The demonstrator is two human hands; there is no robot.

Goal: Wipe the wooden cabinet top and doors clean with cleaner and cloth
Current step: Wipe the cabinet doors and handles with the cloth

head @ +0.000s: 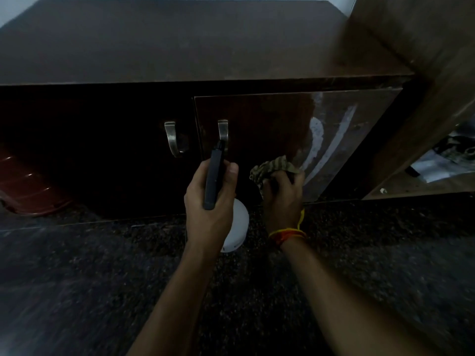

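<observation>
A low dark wooden cabinet fills the view, its top (180,39) bare and its two doors each fitted with a curved metal handle. The right door (277,116) carries white streaks of cleaner (316,134). My right hand (282,199) presses a striped olive cloth (267,170) against the lower part of that door. My left hand (210,201) grips a spray bottle with a black trigger head (214,176) and a white body (237,227), held upright just in front of the right door's handle (222,132).
The left door (102,150) with its handle (172,138) is very dark. A lighter wooden unit (424,73) stands at the right, with clutter on its low shelf. A reddish object (28,191) lies at the left. The floor (102,291) is dark speckled stone.
</observation>
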